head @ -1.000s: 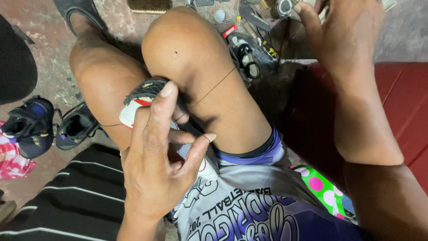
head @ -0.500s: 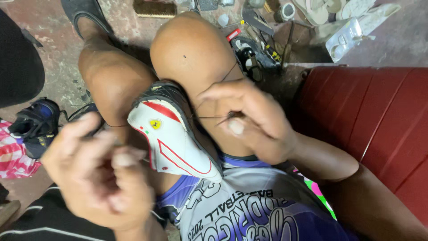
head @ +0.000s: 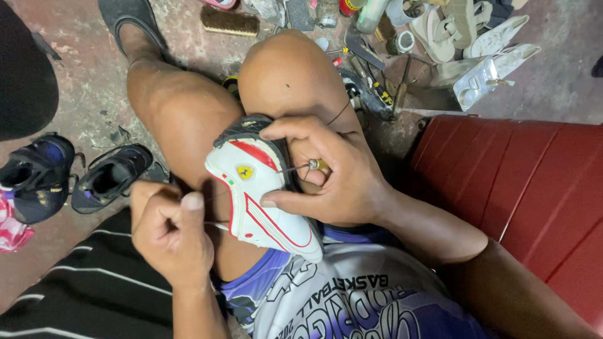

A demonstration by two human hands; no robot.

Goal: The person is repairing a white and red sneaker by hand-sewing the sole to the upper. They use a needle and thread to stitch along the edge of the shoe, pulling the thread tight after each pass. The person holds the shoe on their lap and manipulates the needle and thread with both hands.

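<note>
A white shoe (head: 254,191) with red stripes and a black sole is clamped between my bare knees. My right hand (head: 336,176) wraps over its sole edge and holds a thin awl (head: 308,166) whose metal tip points into the seam. My left hand (head: 169,232) is a closed fist to the left of the shoe, pinching a thin thread (head: 213,224) that runs to the shoe's side.
A red seat (head: 534,188) lies at the right. Tools, a brush (head: 229,22) and pale sandals (head: 465,31) are scattered on the floor beyond my knees. Dark blue shoes (head: 38,176) and a black shoe (head: 110,176) sit at left, by a striped cloth (head: 94,289).
My right hand came down from the upper right onto the shoe with the awl. My left hand let go of the shoe, moved left and closed on the thread.
</note>
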